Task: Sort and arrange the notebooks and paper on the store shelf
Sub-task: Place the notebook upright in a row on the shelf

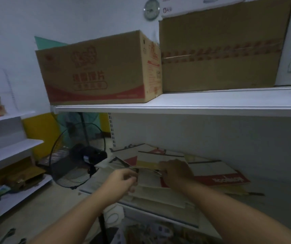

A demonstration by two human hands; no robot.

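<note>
Cream paper covers, thin and flat, fan out under my grip. My left hand (123,180) pinches the near edge of the loose pile of slim notebooks (151,160) with curled fingers. My right hand (175,171) curls over several covers and clamps them. The pile sprawls on the lower white metal shelf (273,196), touching a flat red-banded notebook (229,179).

Two bare forearms, long and smooth, bare wrists, left hand (121,182) with round knuckles, right hand (175,171) with a wide back
</note>
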